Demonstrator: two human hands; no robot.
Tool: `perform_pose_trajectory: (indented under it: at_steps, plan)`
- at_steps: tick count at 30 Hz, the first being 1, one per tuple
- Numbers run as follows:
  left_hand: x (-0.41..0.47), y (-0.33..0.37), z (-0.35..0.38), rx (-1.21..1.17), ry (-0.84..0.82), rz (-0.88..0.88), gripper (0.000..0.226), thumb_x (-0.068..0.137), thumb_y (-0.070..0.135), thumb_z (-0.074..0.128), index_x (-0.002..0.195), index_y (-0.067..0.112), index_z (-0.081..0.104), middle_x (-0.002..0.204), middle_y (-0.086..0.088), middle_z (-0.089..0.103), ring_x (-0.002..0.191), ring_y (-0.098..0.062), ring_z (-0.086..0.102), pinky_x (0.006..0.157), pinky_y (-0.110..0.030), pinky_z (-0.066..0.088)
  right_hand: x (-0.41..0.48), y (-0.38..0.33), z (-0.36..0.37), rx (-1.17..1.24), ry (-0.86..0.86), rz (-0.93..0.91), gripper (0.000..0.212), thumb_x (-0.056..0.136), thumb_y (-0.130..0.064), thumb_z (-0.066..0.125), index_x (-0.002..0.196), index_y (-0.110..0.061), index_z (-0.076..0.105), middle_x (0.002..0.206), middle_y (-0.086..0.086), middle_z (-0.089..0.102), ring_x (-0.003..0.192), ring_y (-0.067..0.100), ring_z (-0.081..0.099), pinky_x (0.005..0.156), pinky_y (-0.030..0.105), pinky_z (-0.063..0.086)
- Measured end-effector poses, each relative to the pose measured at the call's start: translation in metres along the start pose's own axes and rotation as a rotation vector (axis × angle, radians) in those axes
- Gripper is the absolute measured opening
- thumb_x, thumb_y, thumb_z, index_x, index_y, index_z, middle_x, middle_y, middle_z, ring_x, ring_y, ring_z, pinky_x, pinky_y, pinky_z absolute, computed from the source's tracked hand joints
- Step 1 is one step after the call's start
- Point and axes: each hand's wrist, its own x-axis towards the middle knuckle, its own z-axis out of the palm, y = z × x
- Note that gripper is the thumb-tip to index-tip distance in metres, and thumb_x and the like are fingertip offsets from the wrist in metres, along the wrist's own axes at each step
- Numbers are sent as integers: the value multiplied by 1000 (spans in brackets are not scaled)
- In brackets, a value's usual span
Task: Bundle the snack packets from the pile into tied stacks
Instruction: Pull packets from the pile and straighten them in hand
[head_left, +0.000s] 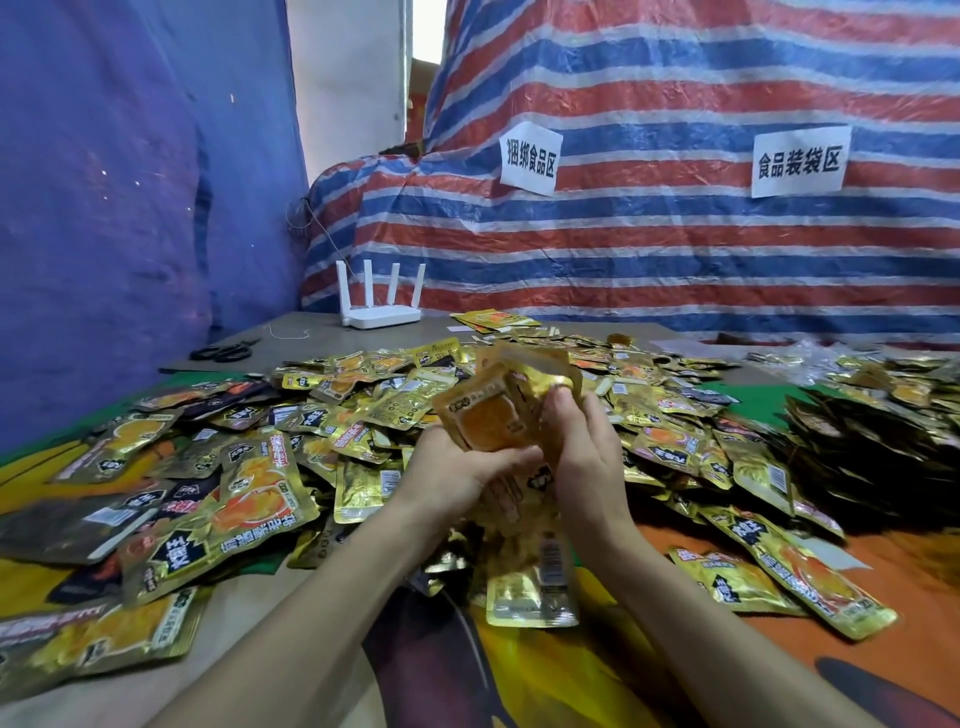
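A wide pile of gold and black snack packets (363, 415) covers the table in front of me. Above its middle I hold a small upright stack of packets (498, 410). My left hand (457, 467) grips the stack from below and the left, its thumb across the front packet. My right hand (582, 447) grips the stack's right side, fingers curled over the top edge. Several more packets hang or lie under my hands (530, 582). No tie or string shows on the stack.
A white router (379, 306) and black scissors (223, 351) lie at the table's far left. A dark heap of packets (872, 457) lies at the right. A striped tarp with two paper signs (797, 161) stands behind, and a blue tarp hangs on the left.
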Motion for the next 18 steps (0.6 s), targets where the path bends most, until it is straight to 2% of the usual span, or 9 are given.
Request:
perform_pose_trajectory:
  at_steps: [1, 3, 5, 6, 9, 11, 13, 15, 18]
  plan:
    - [1, -1, 0, -36, 25, 7, 18, 77, 7, 84, 86, 23, 80, 91, 1, 79, 84, -15, 76, 64, -27, 59, -1, -2, 2, 26, -1, 13, 29, 104, -35, 46, 104, -12, 63, 93, 1, 73, 90, 17, 71, 71, 26, 58]
    - [4, -1, -2, -97, 84, 19, 17, 77, 3, 82, 87, 17, 79, 90, -2, 79, 81, -17, 77, 60, -25, 58, 0, -5, 3, 38, -1, 25, 31, 100, -38, 46, 108, -16, 66, 101, 3, 74, 98, 20, 71, 77, 31, 59]
    - [7, 1, -7, -167, 147, 15, 20, 74, 4, 83, 90, 13, 77, 91, -4, 79, 85, -22, 77, 64, -30, 59, 2, -8, 0, -3, -20, 25, 38, 91, -40, 50, 115, -17, 69, 116, 10, 70, 109, 24, 68, 89, 42, 58]
    - [9, 3, -9, -218, 171, 0, 23, 70, 8, 84, 92, 11, 76, 93, -6, 79, 88, -25, 77, 69, -35, 60, 3, -10, -2, -22, -59, 12, 40, 88, -39, 55, 118, -15, 68, 120, 13, 68, 110, 27, 67, 90, 43, 57]
    - [13, 6, -17, -383, 211, -58, 36, 61, 15, 83, 95, 6, 75, 99, -14, 78, 94, -33, 75, 83, -46, 60, -1, -10, -9, -38, -285, 61, 50, 78, -19, 74, 127, -19, 61, 116, 8, 71, 102, 21, 72, 79, 28, 58]
    - [12, 7, -21, -445, 210, -85, 36, 61, 14, 82, 96, 5, 75, 100, -16, 77, 93, -34, 75, 75, -46, 62, -4, -9, -10, -221, -440, 66, 62, 77, -2, 81, 129, -25, 55, 113, -3, 73, 102, 11, 72, 81, 21, 56]
    - [11, 7, -24, -465, 209, -103, 37, 61, 13, 82, 97, 6, 75, 100, -16, 77, 91, -32, 76, 66, -42, 62, -4, -10, -12, -372, -517, 78, 68, 79, 2, 80, 131, -32, 52, 112, -15, 72, 105, 4, 70, 82, 15, 54]
    - [11, 8, -26, -474, 238, -100, 35, 61, 14, 81, 95, 7, 75, 98, -14, 78, 91, -30, 76, 64, -38, 62, -1, -16, -17, -384, -515, 127, 74, 78, 2, 79, 130, -41, 49, 116, -18, 70, 107, 4, 69, 82, 17, 55]
    - [12, 11, -31, -514, 341, -99, 31, 67, 11, 80, 98, 8, 73, 96, -11, 78, 93, -29, 75, 64, -37, 61, 0, -23, -23, -461, -493, 234, 87, 78, -2, 80, 143, -41, 39, 138, -6, 54, 113, 11, 64, 87, 28, 57]
